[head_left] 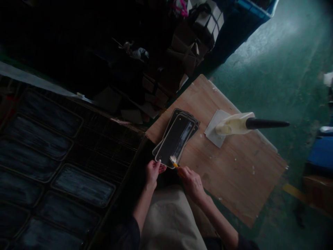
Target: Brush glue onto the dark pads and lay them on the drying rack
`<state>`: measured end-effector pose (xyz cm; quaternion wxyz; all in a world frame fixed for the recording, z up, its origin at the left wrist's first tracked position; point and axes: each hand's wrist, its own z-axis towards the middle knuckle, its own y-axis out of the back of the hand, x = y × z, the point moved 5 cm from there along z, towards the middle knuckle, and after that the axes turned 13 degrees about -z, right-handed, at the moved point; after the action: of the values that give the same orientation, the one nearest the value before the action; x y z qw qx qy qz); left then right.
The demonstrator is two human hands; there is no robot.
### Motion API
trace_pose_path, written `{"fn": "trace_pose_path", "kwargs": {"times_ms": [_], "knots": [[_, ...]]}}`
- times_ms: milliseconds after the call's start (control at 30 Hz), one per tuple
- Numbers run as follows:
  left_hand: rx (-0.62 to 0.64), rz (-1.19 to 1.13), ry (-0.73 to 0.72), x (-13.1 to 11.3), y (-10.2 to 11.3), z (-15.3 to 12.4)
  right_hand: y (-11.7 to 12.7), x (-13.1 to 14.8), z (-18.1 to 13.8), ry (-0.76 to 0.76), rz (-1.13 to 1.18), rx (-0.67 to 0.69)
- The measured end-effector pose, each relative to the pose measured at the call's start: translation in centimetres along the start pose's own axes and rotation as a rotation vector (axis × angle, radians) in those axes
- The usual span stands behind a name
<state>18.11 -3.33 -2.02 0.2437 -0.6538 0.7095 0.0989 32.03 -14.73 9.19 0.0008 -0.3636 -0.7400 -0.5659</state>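
Person at a wooden board (234, 180), seen from the head. The left hand (153, 173) grips the near left corner of the top plate (173, 137), thumb above; the right hand (191, 182) is closed around a brush (174, 161), covering most of its yellow handle, with whitish bristles at the plate's near end. A pale streak runs along the plate's right side. The plate lies on a fanned stack at the board's left edge, partly hiding the lower plates (165, 131). To the right, a pale bottle (238, 123) with a long dark nozzle (267, 123) occupies a white sheet (220, 140), partly covering it. Left: streaked dark panels (83, 185) in rows. Far: shadowed cartons (186, 43), contents indistinct, and a blue bin (241, 21) on green floor (270, 69).
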Motion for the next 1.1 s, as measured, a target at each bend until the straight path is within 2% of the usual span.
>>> {"fn": "trace_pose_path", "kwargs": {"times_ms": [133, 233, 300, 367, 500, 600, 667, 767, 900, 1000, 1100], "knots": [[0.037, 0.053, -0.045, -0.2, 0.1, 0.1, 1.0, -0.3, -0.1, -0.069, 0.340, -0.006], [0.062, 0.107, -0.098, -0.5, 0.2, 0.3, 0.9, -2.6, 2.1, -0.154, 0.584, 0.036], [0.049, 0.138, -0.117, -0.6, 0.2, 0.5, 0.7, -4.6, 4.3, -0.163, 0.646, 0.038], [0.034, 0.149, -0.117, -0.7, 0.2, 0.7, 1.0, -6.7, 6.6, -0.167, 0.645, -0.046], [0.040, 0.134, -0.111, -0.6, 0.1, 1.0, 4.0, -9.8, 9.9, -0.190, 0.454, -0.354], [0.030, 0.132, -0.111, -0.5, 0.3, 1.2, 6.5, -10.2, 10.9, -0.173, 0.266, -0.523], [0.023, 0.125, -0.108, -0.4, 0.4, 1.2, 7.2, -9.8, 11.3, -0.145, 0.146, -0.551], [0.023, 0.100, -0.102, -0.4, 0.4, 1.1, 6.1, -8.5, 11.6, -0.092, -0.053, -0.466], [0.030, 0.097, -0.100, -0.5, 0.4, 1.1, 2.4, -5.0, 9.4, 0.027, -0.165, -0.242], [0.024, 0.124, -0.103, -0.5, 0.4, 1.0, 0.1, -1.9, 5.9, 0.104, -0.058, -0.080], [0.012, 0.125, -0.103, -0.6, 0.5, 0.9, -0.8, 0.1, 2.9, 0.089, 0.167, 0.012]]}}
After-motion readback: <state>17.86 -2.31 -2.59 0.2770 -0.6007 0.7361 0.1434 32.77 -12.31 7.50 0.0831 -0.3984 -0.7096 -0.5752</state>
